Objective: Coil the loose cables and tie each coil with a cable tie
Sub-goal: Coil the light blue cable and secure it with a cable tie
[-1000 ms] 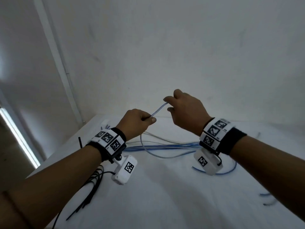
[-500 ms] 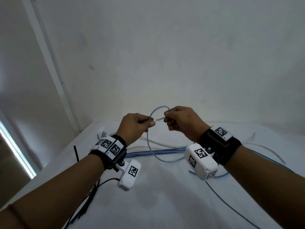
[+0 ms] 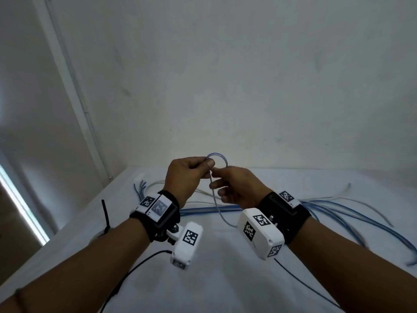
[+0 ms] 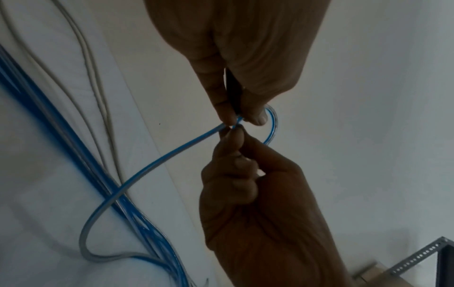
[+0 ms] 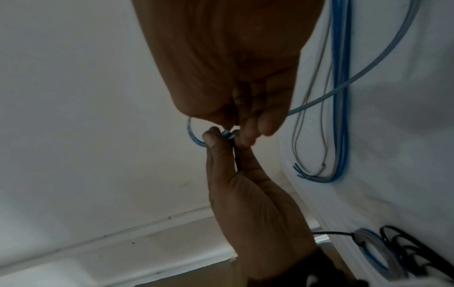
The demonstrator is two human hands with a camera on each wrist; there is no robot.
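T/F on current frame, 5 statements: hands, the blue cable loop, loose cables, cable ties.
1. Both hands pinch the same blue cable. True: left hand and right hand meet at its small loop.
2. The loop lies flat on the table. False: it is held up in the air above the white table.
3. More loose blue cables lie on the table. True.
4. A cable tie is wrapped round the held loop. False: none shows on it; black cable ties lie on the table.
5. The right hand is empty. False: its fingertips pinch the cable.
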